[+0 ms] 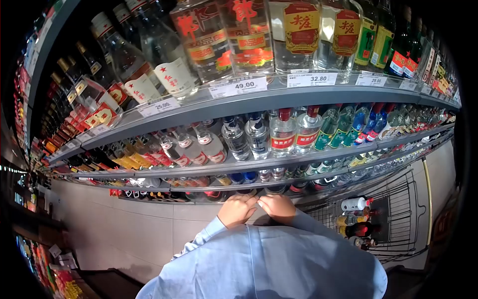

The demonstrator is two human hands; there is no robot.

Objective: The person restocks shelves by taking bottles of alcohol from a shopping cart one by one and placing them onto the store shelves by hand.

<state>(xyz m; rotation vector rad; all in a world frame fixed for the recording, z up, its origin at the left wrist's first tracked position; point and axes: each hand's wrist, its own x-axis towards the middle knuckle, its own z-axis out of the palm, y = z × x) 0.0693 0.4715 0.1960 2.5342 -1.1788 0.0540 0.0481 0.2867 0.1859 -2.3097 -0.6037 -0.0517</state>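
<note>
My left hand (238, 210) and my right hand (278, 207) are close together in front of my body, low before the bottom shelves. The fingers of both are bent inward, with the fingertips nearly meeting. Whatever they may hold is too small or hidden to make out. Just beyond them, dark bottle tops line the bottom shelf (199, 202). Higher up stand clear bottles with red labels (283, 137) and blue-capped clear bottles (256, 139). Large clear bottles with red and gold labels (301, 30) fill the top shelf, above price tags (312, 79).
To my right stands a wire shopping cart (402, 219) with several bottles (356, 219) lying in it. Grey tiled floor (149, 219) runs along the shelves. Colourful packages (64, 281) are at the lower left. Long grey shelf edges (199, 107) curve across the view.
</note>
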